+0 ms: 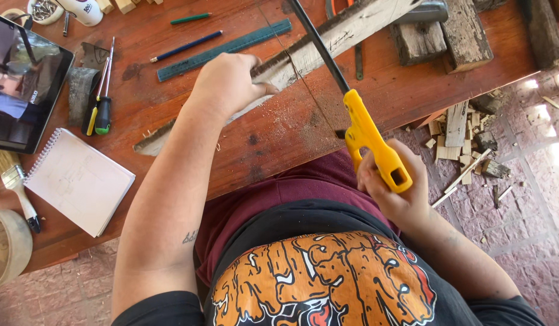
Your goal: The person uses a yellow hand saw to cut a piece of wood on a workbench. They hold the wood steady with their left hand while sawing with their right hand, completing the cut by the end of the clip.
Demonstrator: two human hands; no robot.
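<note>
- The saw blade [318, 45] is running off the top edge of the frame, its tip out of sight.
- The left hand [228, 81] is covering part of the wooden plank [327, 42].
- The tablet [20, 84] and the tape roll [5, 244] are being cut off at the left edge.
- The notebook [80, 181] sketch is staying too faint to tell.

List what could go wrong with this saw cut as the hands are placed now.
1. The left hand presses the plank right beside the saw blade; a jump of the blade could catch the fingers.
2. The plank is held by hand only, with no clamp in view, so it may shift or bind the blade.
3. The right hand pulls the yellow saw handle toward the body; a slip could strike the torso.
</note>
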